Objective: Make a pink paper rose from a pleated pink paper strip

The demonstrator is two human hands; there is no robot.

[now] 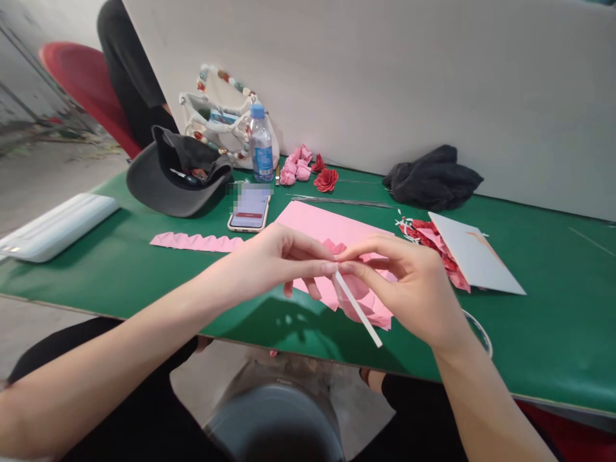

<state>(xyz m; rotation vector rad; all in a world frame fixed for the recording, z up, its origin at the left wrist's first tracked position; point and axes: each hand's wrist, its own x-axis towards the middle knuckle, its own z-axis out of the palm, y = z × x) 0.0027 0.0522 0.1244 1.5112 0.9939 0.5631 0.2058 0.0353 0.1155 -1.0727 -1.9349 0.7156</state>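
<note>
Above the table, my left hand point(283, 260) and my right hand point(407, 276) meet with thumbs and forefingers pinched together. Between them is a ruffled pink paper piece point(333, 246), mostly hidden behind the fingers. From under the thumbs a narrow white strip point(359, 310) slants down to the right; which hand grips it I cannot tell. Pink paper sheets point(308, 220) lie beneath my hands. To the left rests a scalloped pink paper strip point(195, 242). Pink paper flowers point(297, 165) and a red paper flower point(326, 180) sit at the back, near thin wires point(339, 202).
On the green table point(543, 333) are a phone point(250, 208), a dark cap point(168, 179), a water bottle point(262, 151), a beaded bag point(269, 122) and a black cloth point(433, 178). Red and pink scraps point(440, 247) lie beside a white card point(474, 253). Below stands a dark bin point(274, 423).
</note>
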